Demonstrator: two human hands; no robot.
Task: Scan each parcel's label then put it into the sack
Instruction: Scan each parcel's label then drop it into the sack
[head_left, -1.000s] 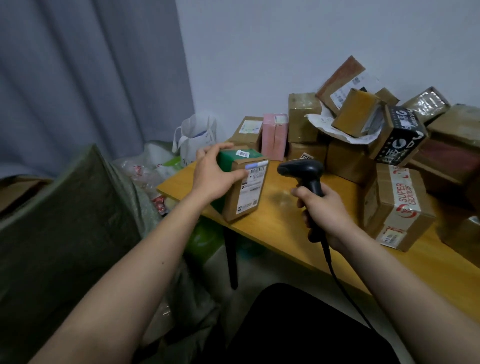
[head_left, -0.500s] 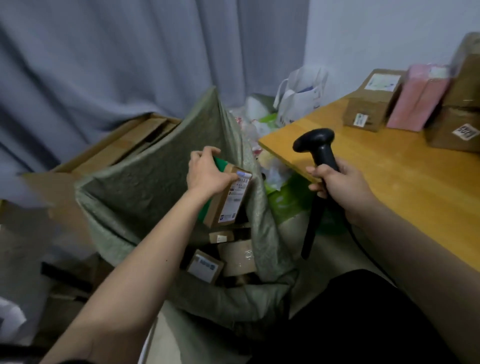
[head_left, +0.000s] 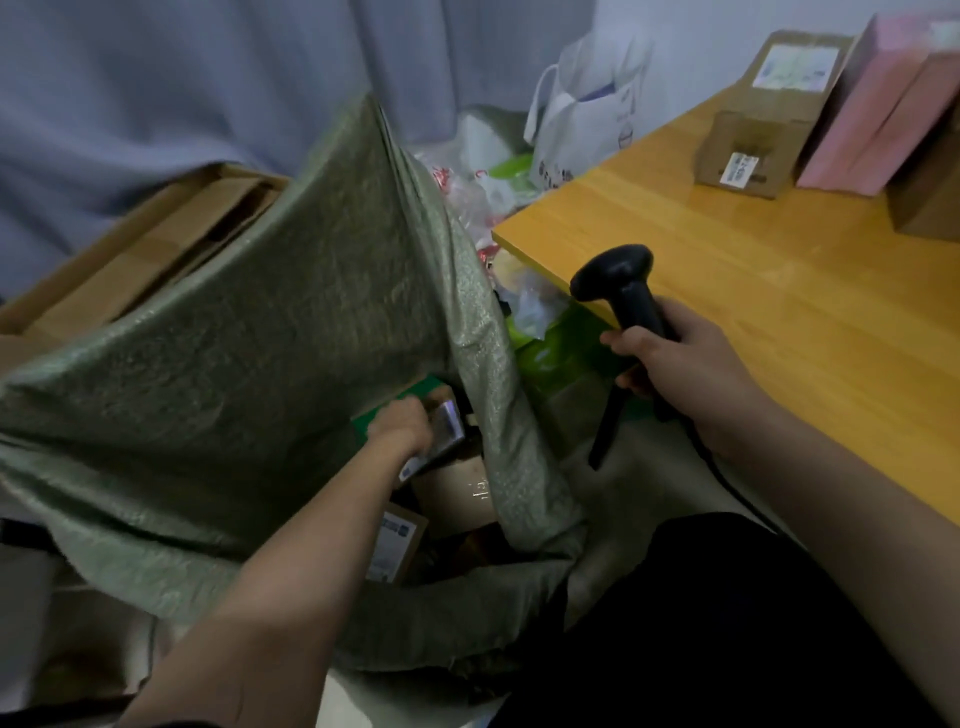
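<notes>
My left hand (head_left: 402, 423) was down inside the green woven sack (head_left: 270, 332), its grip closed over the top of the parcel (head_left: 439, 421), a small cardboard box with a green side and a white label facing three o'clock. I judged it light and stiff, easy to carry one-handed by pinching across its top edges, and sturdy enough to drop on the boxes already lying in the sack. Its label was blurred; I could read nothing on it. My right hand (head_left: 675, 358), at three o'clock from the sack, gripped the black scanner (head_left: 621, 283) by its handle. On the surface (head_left: 727, 291), a brown box (head_left: 753, 140) showed white labels, unreadable.
</notes>
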